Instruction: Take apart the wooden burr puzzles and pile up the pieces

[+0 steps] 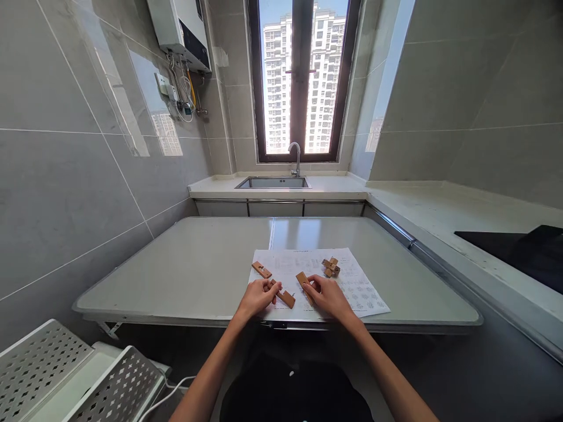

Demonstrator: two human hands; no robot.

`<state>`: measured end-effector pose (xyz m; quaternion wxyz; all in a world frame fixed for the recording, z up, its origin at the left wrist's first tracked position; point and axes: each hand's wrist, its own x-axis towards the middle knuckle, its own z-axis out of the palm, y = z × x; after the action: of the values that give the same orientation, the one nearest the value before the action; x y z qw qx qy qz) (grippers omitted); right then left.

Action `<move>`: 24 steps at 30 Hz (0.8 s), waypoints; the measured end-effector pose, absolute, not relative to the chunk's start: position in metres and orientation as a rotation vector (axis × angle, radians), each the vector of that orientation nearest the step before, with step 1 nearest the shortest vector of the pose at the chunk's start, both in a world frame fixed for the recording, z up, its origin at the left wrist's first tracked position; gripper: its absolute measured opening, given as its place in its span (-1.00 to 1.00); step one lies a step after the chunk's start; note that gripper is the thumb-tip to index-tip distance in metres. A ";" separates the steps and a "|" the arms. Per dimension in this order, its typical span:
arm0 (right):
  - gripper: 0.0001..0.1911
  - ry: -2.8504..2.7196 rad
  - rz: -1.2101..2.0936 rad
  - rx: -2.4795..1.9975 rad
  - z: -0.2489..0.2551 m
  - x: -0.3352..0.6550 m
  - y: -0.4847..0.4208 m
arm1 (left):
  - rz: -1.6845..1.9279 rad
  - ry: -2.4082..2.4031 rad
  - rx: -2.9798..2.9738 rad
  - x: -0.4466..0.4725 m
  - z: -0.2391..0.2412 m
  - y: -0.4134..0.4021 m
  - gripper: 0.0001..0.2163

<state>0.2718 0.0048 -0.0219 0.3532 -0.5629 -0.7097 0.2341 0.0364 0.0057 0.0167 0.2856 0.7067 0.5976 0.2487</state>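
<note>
- Long notched brown wooden bar (285, 297): lies on the printed white paper sheet (367, 296) at the near edge of the grey tabletop (185, 275); its left end is pinched between the fingertips of the left hand (256, 297).
- Short brown wooden block (302, 279): just right of the bar, tilted, pinched at its near end by the curled fingers of the right hand (329, 297).
- Loose notched wooden piece (261, 269): on the sheet's left corner, apart from both hands.
- Cross-shaped wooden assembly (331, 267): on the sheet, just beyond the right hand.
- Steel sink (272, 183) with curved tap (295, 157): on the far counter under the window (301, 76).
- Black cooktop (519, 252): on the right counter.
</note>
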 end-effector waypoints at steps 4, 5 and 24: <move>-0.69 -1.914 0.587 -1.499 -0.024 0.257 0.010 | 0.533 1.805 1.907 0.034 0.015 0.012 -0.55; -0.71 -1.920 0.582 -1.512 -0.024 0.252 0.011 | 0.494 1.874 1.922 0.034 0.015 0.012 -0.56; -0.80 -1.949 0.443 -1.495 -0.020 0.205 0.026 | 0.294 2.191 2.040 0.022 0.018 0.005 -0.45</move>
<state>0.2047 0.0265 -0.0201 0.3172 -0.5681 -0.7405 0.1681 0.0220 0.0051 0.0182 0.0665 0.6767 0.7268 0.0976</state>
